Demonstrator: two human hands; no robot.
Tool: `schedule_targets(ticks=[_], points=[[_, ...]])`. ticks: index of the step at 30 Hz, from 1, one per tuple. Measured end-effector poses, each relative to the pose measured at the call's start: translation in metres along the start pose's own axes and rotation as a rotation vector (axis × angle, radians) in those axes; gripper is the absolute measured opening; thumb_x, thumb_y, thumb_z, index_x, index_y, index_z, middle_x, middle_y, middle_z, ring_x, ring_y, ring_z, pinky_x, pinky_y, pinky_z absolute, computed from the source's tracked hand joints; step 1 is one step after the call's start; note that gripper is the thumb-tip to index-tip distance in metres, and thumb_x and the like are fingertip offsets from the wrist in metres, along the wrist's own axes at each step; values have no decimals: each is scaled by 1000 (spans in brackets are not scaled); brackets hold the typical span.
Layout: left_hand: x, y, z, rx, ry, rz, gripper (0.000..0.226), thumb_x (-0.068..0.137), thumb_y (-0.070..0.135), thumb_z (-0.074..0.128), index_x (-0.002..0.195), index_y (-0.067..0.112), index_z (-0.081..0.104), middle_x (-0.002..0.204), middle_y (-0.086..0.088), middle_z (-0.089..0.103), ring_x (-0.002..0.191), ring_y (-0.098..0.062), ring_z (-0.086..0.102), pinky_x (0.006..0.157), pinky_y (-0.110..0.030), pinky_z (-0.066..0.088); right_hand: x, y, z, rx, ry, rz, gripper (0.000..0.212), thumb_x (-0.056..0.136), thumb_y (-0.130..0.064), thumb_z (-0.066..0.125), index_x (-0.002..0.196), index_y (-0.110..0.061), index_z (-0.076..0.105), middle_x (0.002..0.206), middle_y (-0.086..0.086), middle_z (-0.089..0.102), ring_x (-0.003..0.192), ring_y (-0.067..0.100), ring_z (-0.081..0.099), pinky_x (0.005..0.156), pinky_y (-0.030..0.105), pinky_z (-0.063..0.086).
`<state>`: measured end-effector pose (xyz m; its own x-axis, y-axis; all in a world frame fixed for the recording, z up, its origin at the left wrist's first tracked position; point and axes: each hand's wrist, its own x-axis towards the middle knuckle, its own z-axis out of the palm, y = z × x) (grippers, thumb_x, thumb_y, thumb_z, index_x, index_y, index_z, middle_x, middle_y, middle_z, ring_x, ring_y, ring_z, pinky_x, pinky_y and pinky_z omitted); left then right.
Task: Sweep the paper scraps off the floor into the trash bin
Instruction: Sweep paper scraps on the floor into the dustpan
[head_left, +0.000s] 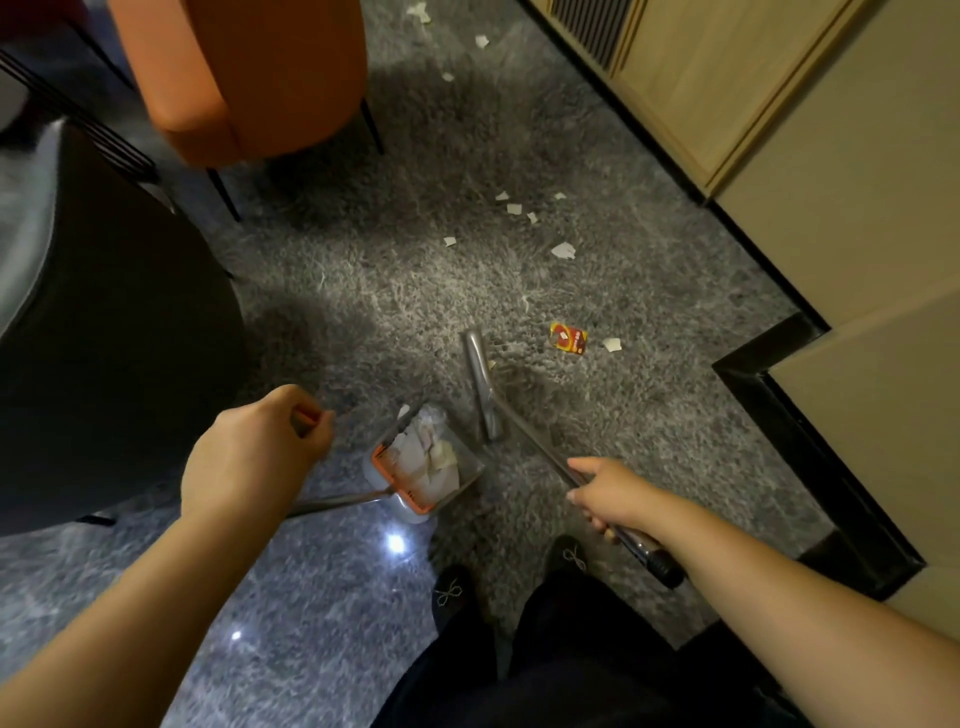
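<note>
On the grey rug, the broom head (483, 384) is set just beside the dustpan (421, 462), which already holds paper scraps (431, 447). The dustpan handle is gripped by the left hand (254, 452) and the broom shaft by the right hand (608, 493), both grips curled tight. The loose scraps (563, 250) and the red wrapper (569, 338) farther out are best drawn in with short, low strokes while the pan lip is kept pressed to the pile; no trash bin is seen.

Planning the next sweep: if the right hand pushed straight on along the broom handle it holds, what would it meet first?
Likely the broom head on the grey carpet; the right hand points up-left along the handle toward it. Depth uncertain.
</note>
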<state>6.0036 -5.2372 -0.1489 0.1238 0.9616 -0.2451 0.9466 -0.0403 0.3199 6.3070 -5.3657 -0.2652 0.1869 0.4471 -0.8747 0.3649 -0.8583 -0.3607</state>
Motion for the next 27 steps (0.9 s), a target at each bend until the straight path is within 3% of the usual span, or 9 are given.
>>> schedule_targets(ticks=[3, 7, 15, 18, 22, 27], points=[[3, -9, -12, -19, 35, -34, 15, 90, 43, 61, 86, 29, 62, 69, 2, 61, 61, -22, 57, 58, -36, 51, 9, -11, -13, -4, 24, -11, 59, 95, -7, 52, 149, -21, 31, 65, 4, 51, 42, 13, 44, 34, 18, 36], [13, -24, -23, 17, 87, -83, 12, 89, 44, 63, 86, 32, 62, 68, 3, 59, 60, -18, 55, 54, -31, 45, 34, -30, -42, -44, 15, -10, 60, 95, -7, 52, 149, -20, 30, 64, 6, 51, 44, 14, 45, 36, 18, 36], [56, -46, -26, 45, 4, -201, 12, 88, 47, 63, 87, 35, 60, 70, 7, 60, 61, -13, 57, 51, -28, 42, 90, -65, -94, -185, 4, 22, 60, 97, -5, 44, 151, -18, 23, 69, 11, 50, 48, 17, 45, 41, 22, 36], [76, -45, -22, 51, -10, -202, 13, 87, 47, 64, 87, 36, 59, 71, 9, 59, 61, -10, 58, 51, -26, 43, 109, -77, -102, -278, -29, 32, 55, 96, -5, 45, 148, -14, 30, 69, 13, 51, 48, 18, 46, 41, 22, 37], [94, -40, -22, 135, 69, -202, 14, 86, 48, 66, 88, 35, 62, 68, 9, 55, 58, -11, 52, 49, -25, 38, 126, -89, -99, -388, -72, 21, 53, 95, -5, 43, 146, -13, 31, 68, 13, 53, 51, 20, 49, 45, 24, 40], [96, -38, -21, 156, 54, -200, 18, 89, 45, 63, 94, 28, 63, 70, 3, 56, 61, -16, 54, 55, -31, 47, 125, -105, -64, -551, -177, -36, 51, 94, -8, 48, 143, -12, 37, 76, 12, 60, 49, 18, 54, 44, 23, 45]])
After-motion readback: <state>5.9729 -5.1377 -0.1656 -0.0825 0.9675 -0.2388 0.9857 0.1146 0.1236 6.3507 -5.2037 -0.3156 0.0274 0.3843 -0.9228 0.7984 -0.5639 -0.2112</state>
